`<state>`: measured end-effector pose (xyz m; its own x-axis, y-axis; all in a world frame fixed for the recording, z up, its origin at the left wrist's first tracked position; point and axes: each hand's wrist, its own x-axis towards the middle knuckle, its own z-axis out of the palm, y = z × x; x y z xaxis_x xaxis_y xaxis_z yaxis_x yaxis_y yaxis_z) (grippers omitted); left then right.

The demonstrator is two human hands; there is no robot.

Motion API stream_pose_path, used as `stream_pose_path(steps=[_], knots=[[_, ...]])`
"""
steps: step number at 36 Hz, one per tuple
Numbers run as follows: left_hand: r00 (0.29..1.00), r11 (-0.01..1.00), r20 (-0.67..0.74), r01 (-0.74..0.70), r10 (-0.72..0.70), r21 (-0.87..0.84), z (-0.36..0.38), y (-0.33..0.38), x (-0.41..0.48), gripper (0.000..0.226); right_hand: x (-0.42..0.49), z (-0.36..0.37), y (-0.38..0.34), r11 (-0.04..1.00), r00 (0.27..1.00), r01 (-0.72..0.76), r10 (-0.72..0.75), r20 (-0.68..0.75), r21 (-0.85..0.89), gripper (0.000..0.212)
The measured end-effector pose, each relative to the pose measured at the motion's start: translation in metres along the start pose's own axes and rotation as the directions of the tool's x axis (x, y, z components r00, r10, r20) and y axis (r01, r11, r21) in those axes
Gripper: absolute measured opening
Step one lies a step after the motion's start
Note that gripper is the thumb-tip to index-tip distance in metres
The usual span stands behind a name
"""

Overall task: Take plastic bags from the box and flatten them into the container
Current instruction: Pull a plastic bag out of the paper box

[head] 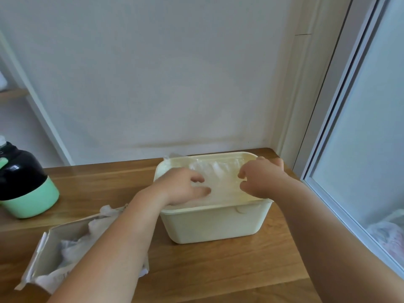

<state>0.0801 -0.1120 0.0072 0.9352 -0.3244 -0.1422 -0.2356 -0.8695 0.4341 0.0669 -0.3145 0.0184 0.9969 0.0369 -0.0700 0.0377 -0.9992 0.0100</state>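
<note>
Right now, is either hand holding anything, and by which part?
The left hand and right hand rest curled fingers on the plastic bag in the container, at its left and right sides; pinching or pressing cannot be told.

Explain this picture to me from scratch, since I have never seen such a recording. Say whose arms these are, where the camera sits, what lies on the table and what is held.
There is no machine here. A person works with bare hands, and one camera worn on the head looks down at them. On the wooden table stand a cream container, an open box of crumpled plastic bags at lower left, and a black and green jug. The left hand presses a clear plastic bag down into the container. The right hand, fingers curled, seems to pinch the same bag.
</note>
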Motion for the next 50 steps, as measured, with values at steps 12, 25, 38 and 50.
stream_pose_path(steps=[12,25,38,50], knots=[[0.917,0.959,-0.379,-0.210,0.126,-0.190,0.000,-0.006,-0.034,0.009,-0.027,0.008,0.008,0.982,0.947,0.014,0.047,-0.318,0.188,0.028],[0.940,0.992,-0.321,-0.100,0.118,0.072,0.005,0.008,-0.057,0.031,-0.067,0.002,-0.002,0.859,0.706,0.187,0.220,-0.673,0.477,0.022],[0.780,0.994,-0.617,0.051,-0.102,-0.100,-0.018,-0.062,-0.137,0.024,-0.080,-0.001,-0.115,0.676,0.785,0.474,-0.034,-0.618,0.564,0.012],[0.919,0.935,-0.280,0.326,-0.279,0.137,-0.014,-0.089,-0.176,0.016,-0.071,0.037,-0.199,0.617,0.907,0.415,-0.335,-0.254,0.669,0.026]])
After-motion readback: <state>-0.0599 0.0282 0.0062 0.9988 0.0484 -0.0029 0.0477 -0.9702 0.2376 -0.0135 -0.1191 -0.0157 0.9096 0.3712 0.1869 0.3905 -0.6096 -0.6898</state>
